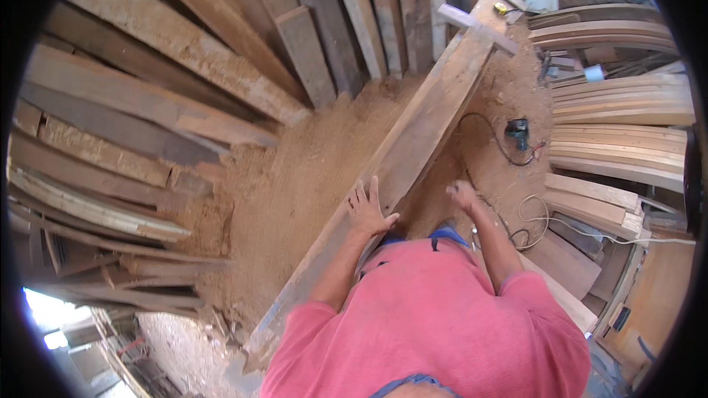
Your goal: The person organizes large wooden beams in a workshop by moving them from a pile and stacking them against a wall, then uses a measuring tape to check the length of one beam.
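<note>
A long, thick wooden plank (pixel 420 133) runs diagonally from the near left to the far right, in front of my body. My left hand (pixel 369 210) lies on its upper face with the fingers spread and holds nothing. To the right of the plank, my right hand (pixel 463 197) is in the air, apart from it, with its fingers curled closed. Whatever those fingers may hold is too small or hidden to name. On the sawdust further right rests a teal and black power tool (pixel 518 133) with a dark cord (pixel 495 140).
Upright boards (pixel 295 37) lean in a row along the left and far sides. Stacked lumber (pixel 619 103) stands at the right, with a white cable (pixel 590 230) near it. Short wood pieces (pixel 478 28) cross the plank's far end by a yellow tape measure (pixel 501 9). Sawdust (pixel 295 184) covers the ground.
</note>
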